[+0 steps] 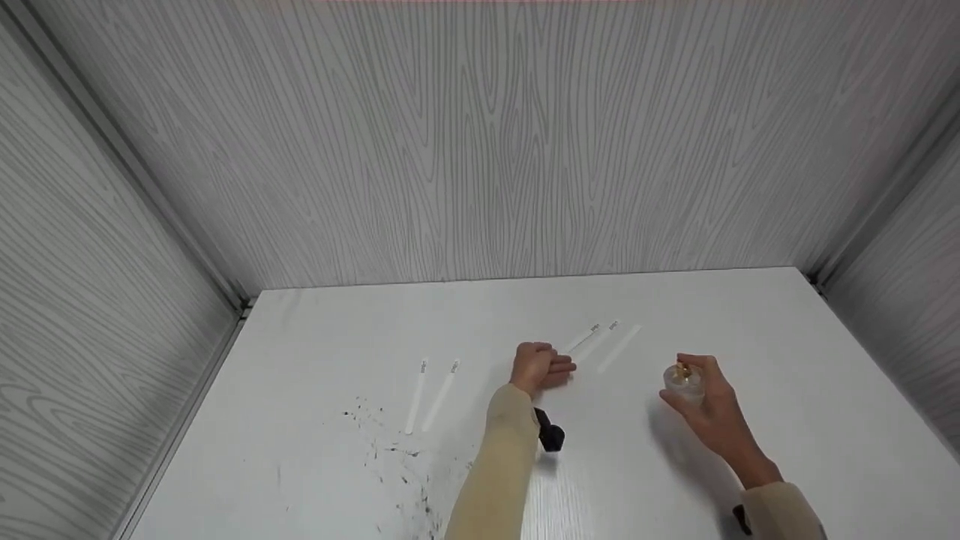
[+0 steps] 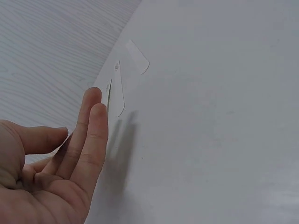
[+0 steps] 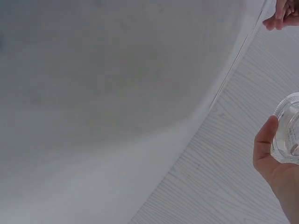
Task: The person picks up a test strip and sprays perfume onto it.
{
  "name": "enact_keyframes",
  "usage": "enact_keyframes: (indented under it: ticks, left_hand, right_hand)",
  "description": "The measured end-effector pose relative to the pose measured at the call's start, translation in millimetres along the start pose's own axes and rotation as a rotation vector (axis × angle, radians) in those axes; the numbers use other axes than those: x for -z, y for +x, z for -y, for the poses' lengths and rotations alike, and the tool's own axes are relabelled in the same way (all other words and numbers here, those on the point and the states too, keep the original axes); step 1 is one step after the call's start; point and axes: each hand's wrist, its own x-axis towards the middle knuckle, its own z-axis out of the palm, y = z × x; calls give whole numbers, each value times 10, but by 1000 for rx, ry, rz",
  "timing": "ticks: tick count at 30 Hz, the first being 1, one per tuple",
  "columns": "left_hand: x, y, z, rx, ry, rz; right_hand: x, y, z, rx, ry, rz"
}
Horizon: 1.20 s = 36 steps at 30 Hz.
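My left hand is turned palm to the right, its lower fingers stretched out. Its thumb and forefinger seem to pinch a thin white paper strip, seen nearly edge-on; the strip's near end is hidden behind the fingers in the left wrist view. Two more paper strips lie on the table just right of it, one of them with a small dark print. Farther right, my right hand grips a small round clear glass perfume bottle above the table, a finger at its gold top and the thumb low against the glass.
Two printed white strips lie side by side left of my left arm. Dark specks and marks are spread over the white table nearby. Grey wood-grain panels close off the back and both sides.
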Motion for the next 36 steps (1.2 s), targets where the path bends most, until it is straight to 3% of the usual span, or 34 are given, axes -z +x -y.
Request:
enact_keyframes:
  ticks: [10, 21, 36]
  left_hand:
    - [124, -156, 10, -23, 153, 3]
    - [401, -372, 32, -56, 233, -25]
    - [683, -620, 29, -116, 288, -52]
  right_hand:
    - [-29, 17, 27, 10, 24, 13]
    - [-25, 30, 34, -24, 34, 21]
    - [-44, 43, 26, 9, 30, 19]
